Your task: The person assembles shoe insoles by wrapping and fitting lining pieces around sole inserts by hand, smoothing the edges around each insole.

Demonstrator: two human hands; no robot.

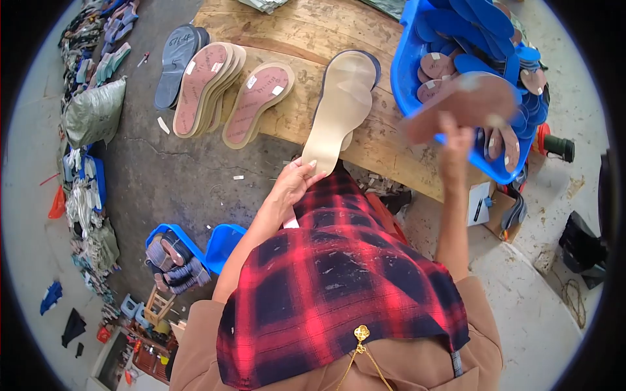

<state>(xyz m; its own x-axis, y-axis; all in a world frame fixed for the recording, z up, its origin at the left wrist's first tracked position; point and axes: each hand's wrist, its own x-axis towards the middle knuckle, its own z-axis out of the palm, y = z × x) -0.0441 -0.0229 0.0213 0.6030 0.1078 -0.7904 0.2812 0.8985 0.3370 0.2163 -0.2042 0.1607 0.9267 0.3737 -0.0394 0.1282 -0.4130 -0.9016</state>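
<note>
My left hand [295, 182] pinches the narrow end of a beige insole [342, 98], which lies over a dark-edged one at the front edge of the wooden table. My right hand [454, 144] is raised over the blue basin [403, 88], its fingers closed on a reddish-brown insole [473, 107]; both are smeared by motion. Inside the basin lie blue insoles [466, 23] and several reddish-brown ones. Left of the beige insole are a pink-topped insole stack [259, 98], a taller pink-topped stack [203, 85] and dark grey insoles [176, 65] with handwriting.
The wooden table [280, 32] runs across the front. A blue plastic chair [225, 244] and a bundle of insoles [175, 260] are on the floor at lower left. Cloth piles [85, 202] and a sack [94, 111] line the far left. A cardboard box [505, 212] sits right.
</note>
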